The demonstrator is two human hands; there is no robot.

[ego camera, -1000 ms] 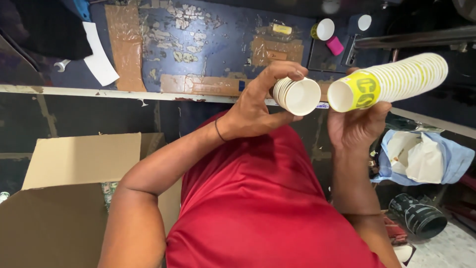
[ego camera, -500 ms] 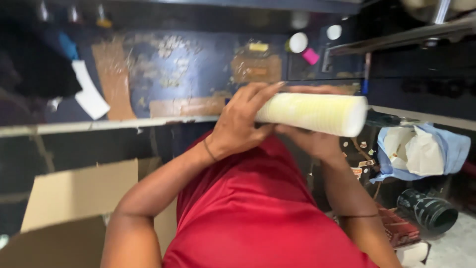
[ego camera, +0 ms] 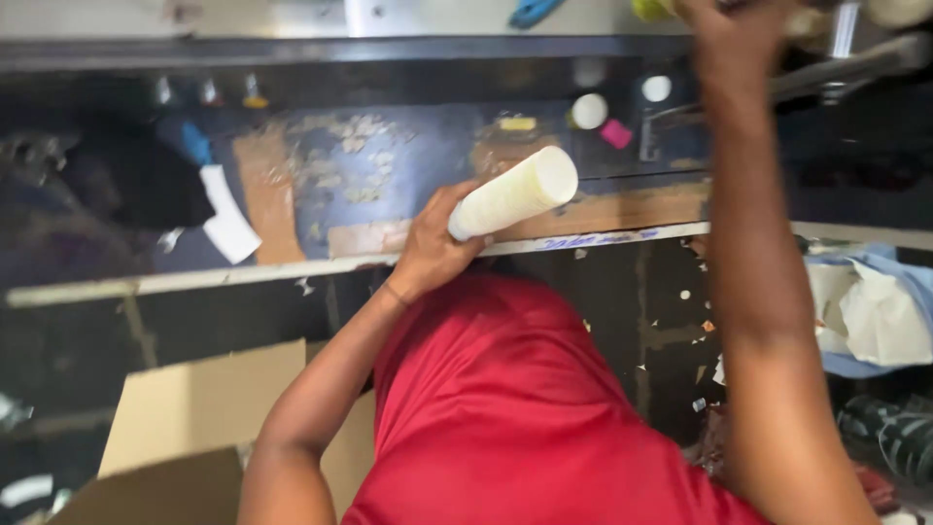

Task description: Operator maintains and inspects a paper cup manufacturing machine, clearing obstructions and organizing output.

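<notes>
Left hand [ego camera: 432,255] grips a cup stack [ego camera: 513,192]; right hand [ego camera: 724,29] reaches up.

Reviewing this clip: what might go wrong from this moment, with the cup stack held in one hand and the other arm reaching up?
1. The left hand grips the stack of paper cups only at its near end, tilted; the far cups might slide off.
2. The right hand reaches to the top edge of the view, largely out of sight, so that reach is hard to monitor.
3. The stack hangs over the counter edge; loose cups may fall toward the cardboard box.
</notes>
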